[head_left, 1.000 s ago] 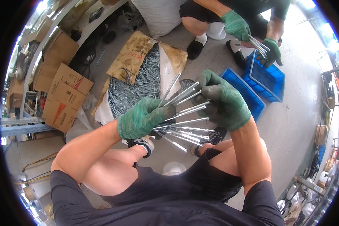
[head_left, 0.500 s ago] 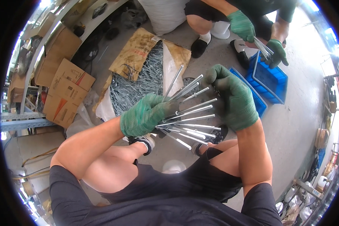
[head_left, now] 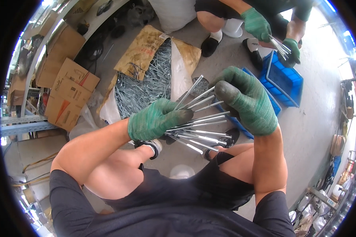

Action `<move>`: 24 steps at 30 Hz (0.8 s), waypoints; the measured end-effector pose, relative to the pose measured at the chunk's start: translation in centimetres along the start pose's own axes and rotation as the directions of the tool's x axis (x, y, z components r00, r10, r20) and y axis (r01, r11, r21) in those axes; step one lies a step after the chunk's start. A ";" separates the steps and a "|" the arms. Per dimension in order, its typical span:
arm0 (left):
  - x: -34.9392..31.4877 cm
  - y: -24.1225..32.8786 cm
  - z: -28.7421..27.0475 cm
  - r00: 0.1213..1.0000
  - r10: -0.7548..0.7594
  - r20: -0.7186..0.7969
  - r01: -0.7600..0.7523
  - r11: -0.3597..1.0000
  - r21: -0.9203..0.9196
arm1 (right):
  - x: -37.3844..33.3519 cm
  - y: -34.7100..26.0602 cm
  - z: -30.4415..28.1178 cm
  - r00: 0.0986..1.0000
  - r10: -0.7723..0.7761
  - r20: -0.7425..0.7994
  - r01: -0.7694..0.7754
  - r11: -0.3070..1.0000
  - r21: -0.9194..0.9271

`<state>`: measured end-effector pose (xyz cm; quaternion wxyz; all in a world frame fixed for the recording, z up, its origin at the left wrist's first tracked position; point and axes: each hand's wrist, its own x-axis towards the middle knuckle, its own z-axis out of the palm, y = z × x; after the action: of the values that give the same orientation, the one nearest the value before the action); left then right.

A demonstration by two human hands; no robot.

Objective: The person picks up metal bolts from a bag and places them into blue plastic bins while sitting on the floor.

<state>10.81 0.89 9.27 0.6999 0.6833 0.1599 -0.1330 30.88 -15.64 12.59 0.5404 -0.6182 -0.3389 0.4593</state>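
Observation:
My left hand (head_left: pixel 156 118), in a green work glove with darkened fingertips, is closed around a bundle of thin silvery metal rods (head_left: pixel 207 117). The rods fan out to the right, and some seem to carry small collars near their ends. At the upper rod tips is my right hand (head_left: pixel 249 102), gloved the same way. Its fingers are curled and the thumb lies close to the forefinger; whatever they grip is hidden. Beyond my hands, an opened sack (head_left: pixel 136 51) holds a heap of similar rods (head_left: pixel 140 93).
Across from me a co-worker's gloved hands (head_left: pixel 257 24) hold another bunch of rods (head_left: pixel 280 48) above a blue plastic crate (head_left: pixel 284 81). Cardboard boxes (head_left: pixel 72 93) lean by shelving at the left. A white sack (head_left: pixel 172 15) stands at the back.
My right hand has turned and its thumb now shows in front, close to the rod tips. The left hand has shifted slightly right with the bundle. The co-worker's rods have moved slightly.

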 end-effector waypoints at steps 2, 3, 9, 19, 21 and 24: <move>0.1 0.0 0.0 1.000 0.015 0.010 -0.015 1.000 0.010 | -0.1 -0.1 0.0 1.000 0.024 -0.009 -0.023 0.998 0.057; 0.1 0.0 0.1 1.000 0.001 0.004 -0.001 1.000 0.010 | -0.1 -0.4 -0.1 0.998 0.063 -0.022 -0.060 0.991 0.121; 0.0 0.4 0.2 0.999 -0.016 -0.048 0.017 1.000 0.025 | 1.3 2.2 -2.9 0.987 0.159 -0.012 -0.139 0.891 0.432; 0.3 0.1 -0.4 0.997 0.057 -0.043 -0.051 0.989 0.140 | 0.5 1.7 -2.4 0.984 0.163 0.065 -0.175 0.937 0.301; 0.1 -0.3 -0.4 0.998 0.027 -0.062 -0.020 0.993 0.120 | 0.5 1.4 -1.6 0.984 0.165 0.066 -0.178 0.935 0.307; 0.2 -0.2 -0.5 0.995 0.076 -0.067 -0.062 0.981 0.186 | 0.7 1.1 -1.3 0.988 0.147 0.051 -0.155 0.952 0.265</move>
<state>10.89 1.36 8.97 0.6318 0.7544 0.1489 -0.0974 32.26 -15.72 11.37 0.5771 -0.5565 -0.2334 0.5502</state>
